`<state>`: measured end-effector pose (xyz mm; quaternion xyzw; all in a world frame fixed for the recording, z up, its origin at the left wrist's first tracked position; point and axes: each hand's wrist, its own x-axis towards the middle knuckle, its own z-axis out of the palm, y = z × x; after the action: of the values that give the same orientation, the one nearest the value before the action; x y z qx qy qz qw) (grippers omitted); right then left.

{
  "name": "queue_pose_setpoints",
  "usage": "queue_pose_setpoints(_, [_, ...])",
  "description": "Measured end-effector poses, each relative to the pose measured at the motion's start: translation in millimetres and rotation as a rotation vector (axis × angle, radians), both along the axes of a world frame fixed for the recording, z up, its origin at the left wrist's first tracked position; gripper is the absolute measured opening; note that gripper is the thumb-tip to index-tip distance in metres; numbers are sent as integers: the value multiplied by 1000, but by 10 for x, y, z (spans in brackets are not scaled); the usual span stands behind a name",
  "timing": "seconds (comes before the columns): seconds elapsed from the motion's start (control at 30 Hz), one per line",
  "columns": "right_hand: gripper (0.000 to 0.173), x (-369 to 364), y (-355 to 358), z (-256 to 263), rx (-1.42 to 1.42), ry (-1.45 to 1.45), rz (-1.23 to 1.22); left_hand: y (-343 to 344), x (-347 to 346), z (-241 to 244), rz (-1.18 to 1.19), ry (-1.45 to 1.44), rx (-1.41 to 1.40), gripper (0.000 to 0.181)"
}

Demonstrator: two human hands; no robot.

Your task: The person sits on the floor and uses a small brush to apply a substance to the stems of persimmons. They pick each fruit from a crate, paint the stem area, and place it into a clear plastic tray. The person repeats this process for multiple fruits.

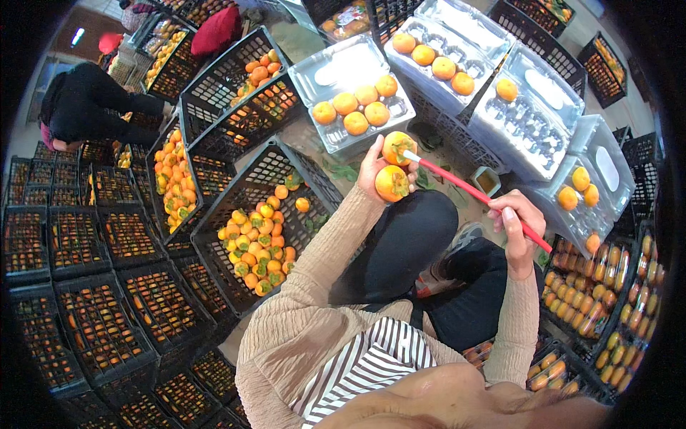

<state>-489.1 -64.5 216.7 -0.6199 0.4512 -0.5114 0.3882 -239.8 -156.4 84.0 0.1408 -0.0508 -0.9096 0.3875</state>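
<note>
Two orange persimmons rest in my left hand (368,174), an upper persimmon (395,143) and a lower persimmon (393,185), both with their calyxes showing. A slim red-handled brush (455,181) is gripped in my right hand (517,222). Its pale tip touches the calyx area of the upper persimmon. Just beyond my left hand sits an open clear plastic clamshell box (337,67) with several persimmons in its moulded cups. A small square container (485,181) of brownish liquid is on the floor, between the brush and the boxes.
On the left, a black plastic crate (316,179) holds loose persimmons with green calyxes. More open clamshells (528,137) stand in an arc ahead and right. Filled clear packs (584,284) lie by my right side. Stacked crates (102,316) fill the far left, where another person (96,102) bends over.
</note>
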Motion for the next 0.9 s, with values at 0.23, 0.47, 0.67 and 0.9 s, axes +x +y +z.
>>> queue_pose_setpoints(0.23, [20,0,-35,-60,81,16,-117,37,63,-165,15,143,-24,66])
queue_pose_setpoints(0.47, [21,40,-72,-80,174,-16,-93,32,414,-234,293,-506,-243,46])
queue_pose_setpoints(0.67, [21,16,-68,-71,133,32,-106,-425,1276,-767,444,-1651,-684,63])
queue_pose_setpoints(0.9, [21,21,-90,-87,114,49,-97,-584,1168,-600,217,-2301,-849,65])
